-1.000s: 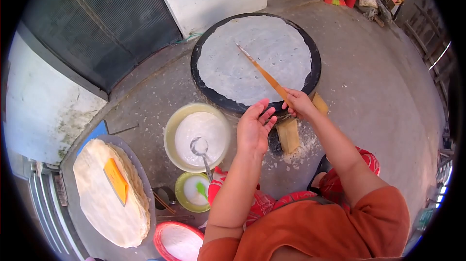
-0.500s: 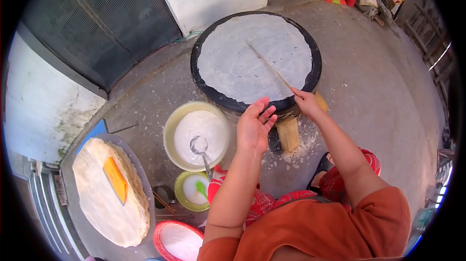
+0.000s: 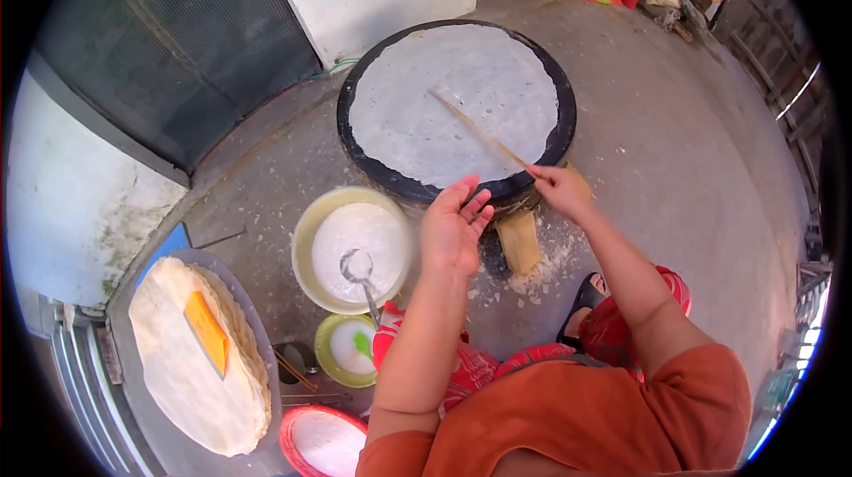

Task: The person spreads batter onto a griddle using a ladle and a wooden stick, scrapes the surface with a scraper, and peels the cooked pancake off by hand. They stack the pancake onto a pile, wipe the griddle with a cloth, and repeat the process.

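Note:
A large round black griddle [image 3: 351,142] carries a thin, whitish sheet of batter [image 3: 453,104] spread almost to its rim. My right hand [image 3: 561,190], at the griddle's near right edge, is closed around the end of a long thin wooden stick [image 3: 484,135]. The stick slants over the batter, its far tip near the middle. My left hand [image 3: 456,227] hovers at the near edge with palm turned up and fingers apart, holding nothing. Left of it stands a pale yellow bowl [image 3: 307,255] of white batter with a metal ladle [image 3: 358,268] in it.
At left, a stack of thin round flatbreads [image 3: 191,388] bears an orange-handled scraper [image 3: 207,333]. Close to my legs are a small green bowl [image 3: 326,358] and a red basin [image 3: 293,428] with white contents. A wooden block [image 3: 518,242] juts from under the griddle amid scattered flakes.
The stick's far tip has shifted slightly left over the batter sheet. The whole view has also slid a little, while both hands keep nearly the same pose.

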Demonstrator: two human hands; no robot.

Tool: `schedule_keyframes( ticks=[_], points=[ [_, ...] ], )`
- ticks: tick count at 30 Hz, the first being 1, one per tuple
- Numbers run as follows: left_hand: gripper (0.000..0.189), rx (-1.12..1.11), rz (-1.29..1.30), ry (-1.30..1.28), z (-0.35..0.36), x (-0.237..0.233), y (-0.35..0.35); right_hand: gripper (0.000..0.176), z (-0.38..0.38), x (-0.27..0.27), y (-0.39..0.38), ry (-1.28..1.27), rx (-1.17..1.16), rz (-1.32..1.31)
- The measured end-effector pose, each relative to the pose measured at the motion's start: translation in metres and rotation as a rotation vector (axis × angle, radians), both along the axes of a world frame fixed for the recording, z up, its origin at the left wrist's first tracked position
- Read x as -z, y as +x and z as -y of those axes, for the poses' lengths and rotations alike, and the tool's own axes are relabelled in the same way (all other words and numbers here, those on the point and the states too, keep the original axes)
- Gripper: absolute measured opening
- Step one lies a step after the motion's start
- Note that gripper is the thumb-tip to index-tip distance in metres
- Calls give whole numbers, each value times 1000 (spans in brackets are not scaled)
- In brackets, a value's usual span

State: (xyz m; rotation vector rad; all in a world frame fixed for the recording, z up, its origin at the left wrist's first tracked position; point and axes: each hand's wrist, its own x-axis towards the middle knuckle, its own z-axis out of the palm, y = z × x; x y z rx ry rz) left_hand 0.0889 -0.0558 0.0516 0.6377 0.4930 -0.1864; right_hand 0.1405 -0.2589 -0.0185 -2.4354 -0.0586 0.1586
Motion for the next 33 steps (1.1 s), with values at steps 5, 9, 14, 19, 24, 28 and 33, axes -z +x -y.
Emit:
schedule_keyframes(
  ticks=[5, 9, 14, 19, 24, 28, 33],
  points=[
    [25, 33, 6, -3, -2, 4, 2, 32, 6, 19, 0, 222, -51, 37],
    [26, 28, 15, 12, -3, 4, 2, 33, 19, 32, -6, 326, 62, -67],
    [27, 16, 19, 39, -4, 1, 1, 32, 5, 29, -56, 333, -197, -123],
    [27, 12, 21, 41, -4, -2, 0, 36, 30, 31, -57, 712, 145, -323],
    [28, 17, 24, 45, -6, -3, -1, 36, 78, 49, -71, 548, 358, -260],
    [29, 7, 32, 70, -4, -6, -2, 35, 86, 46, -84, 629, 559, -140],
    [28, 37, 34, 86, -1, -2, 0, 35, 64, 38, -89, 892, 522, -246]
  ],
)
